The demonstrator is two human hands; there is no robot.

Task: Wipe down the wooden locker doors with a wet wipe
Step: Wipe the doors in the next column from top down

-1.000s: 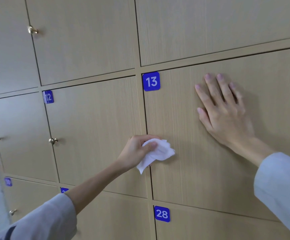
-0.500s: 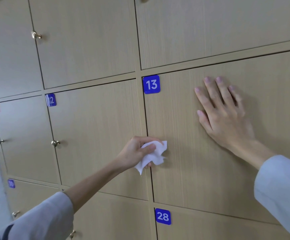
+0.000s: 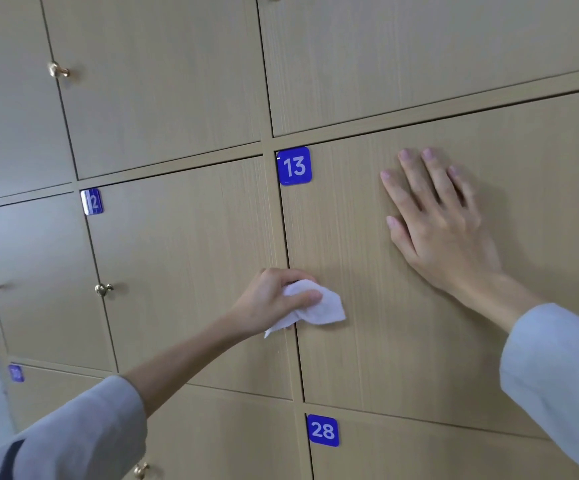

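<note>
Rightward again goes the wipe (image 3: 319, 306), pinched in the left hand (image 3: 270, 301) below tag 13 (image 3: 294, 166); right hand (image 3: 440, 223) presses flat, fingers straight. Loose bunching risks missed streaks.

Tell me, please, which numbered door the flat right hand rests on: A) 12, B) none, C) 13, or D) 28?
C: the right hand lies flat on the door bearing the blue 13 plate, while the left hand holds the wet wipe at its left edge.
</note>
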